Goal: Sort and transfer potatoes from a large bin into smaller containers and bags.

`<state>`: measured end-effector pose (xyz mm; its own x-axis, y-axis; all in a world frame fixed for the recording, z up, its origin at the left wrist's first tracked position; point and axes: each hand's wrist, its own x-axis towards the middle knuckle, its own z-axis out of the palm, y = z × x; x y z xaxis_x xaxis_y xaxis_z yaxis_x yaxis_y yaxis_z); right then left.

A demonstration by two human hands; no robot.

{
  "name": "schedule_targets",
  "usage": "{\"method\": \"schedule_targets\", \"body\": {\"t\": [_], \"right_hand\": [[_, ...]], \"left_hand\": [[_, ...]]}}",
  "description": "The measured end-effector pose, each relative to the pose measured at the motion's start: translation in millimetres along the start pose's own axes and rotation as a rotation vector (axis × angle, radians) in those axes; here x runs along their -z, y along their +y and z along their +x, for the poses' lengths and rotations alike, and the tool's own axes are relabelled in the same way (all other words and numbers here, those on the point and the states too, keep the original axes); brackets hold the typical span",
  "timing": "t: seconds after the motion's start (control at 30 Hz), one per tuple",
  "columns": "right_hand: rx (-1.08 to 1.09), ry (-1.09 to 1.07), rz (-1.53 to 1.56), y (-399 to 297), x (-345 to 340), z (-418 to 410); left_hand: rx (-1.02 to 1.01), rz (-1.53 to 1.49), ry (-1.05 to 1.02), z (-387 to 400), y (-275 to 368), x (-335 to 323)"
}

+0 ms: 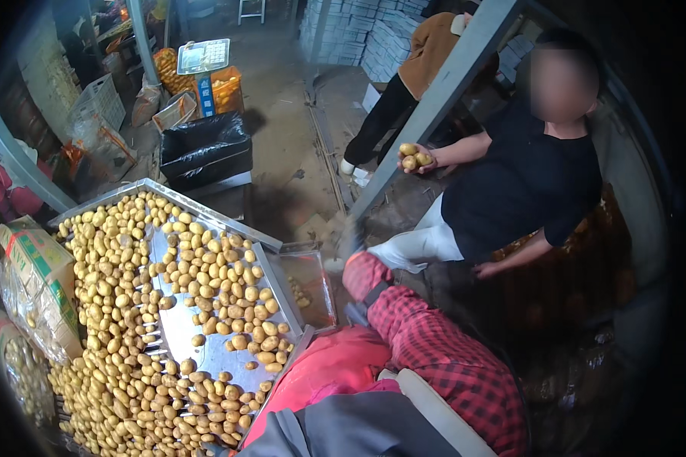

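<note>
A metal-rimmed sorting table [191, 331] spreads before me on the left, bearing a great many small potatoes [114, 280]. At the bottom edge of the view, part of my left hand [210, 448] in a greyish glove shows beside the potatoes; its fingers are mostly cut off. My right arm, in a red-and-black checked sleeve [434, 343], reaches out past the table's right corner. Beyond its cuff, my right hand [351, 237] is a grey blur against the foot of a metal post. Whether it holds something cannot be made out.
A person in a dark top [526, 177] stands at right with several potatoes [415, 156] in one hand. Another person [429, 57] bends behind the slanting metal post [434, 108]. A box lined with black plastic [206, 148], a scale [203, 56] and a printed carton [40, 285] surround the table.
</note>
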<state>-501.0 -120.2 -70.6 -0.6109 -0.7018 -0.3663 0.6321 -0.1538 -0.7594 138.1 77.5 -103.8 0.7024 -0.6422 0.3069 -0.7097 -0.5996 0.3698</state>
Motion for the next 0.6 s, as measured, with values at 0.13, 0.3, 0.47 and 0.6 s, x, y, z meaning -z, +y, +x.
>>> {"method": "schedule_targets", "body": {"t": [0.13, 0.3, 0.47, 0.6], "right_hand": [[0.016, 0.103, 0.148, -42, -20, 20], [-0.079, 0.124, 0.215, -26, -44, 10], [-0.200, 0.135, 0.206, 6, -57, 5], [-0.241, 0.065, 0.268, 17, -85, 7]], "left_hand": [[0.023, 0.026, 0.005, -5, -16, 8], [0.065, 0.032, 0.023, -7, -41, 24], [0.135, -0.004, 0.037, -4, -33, 14], [0.150, 0.009, 0.114, -10, -70, -8]]}}
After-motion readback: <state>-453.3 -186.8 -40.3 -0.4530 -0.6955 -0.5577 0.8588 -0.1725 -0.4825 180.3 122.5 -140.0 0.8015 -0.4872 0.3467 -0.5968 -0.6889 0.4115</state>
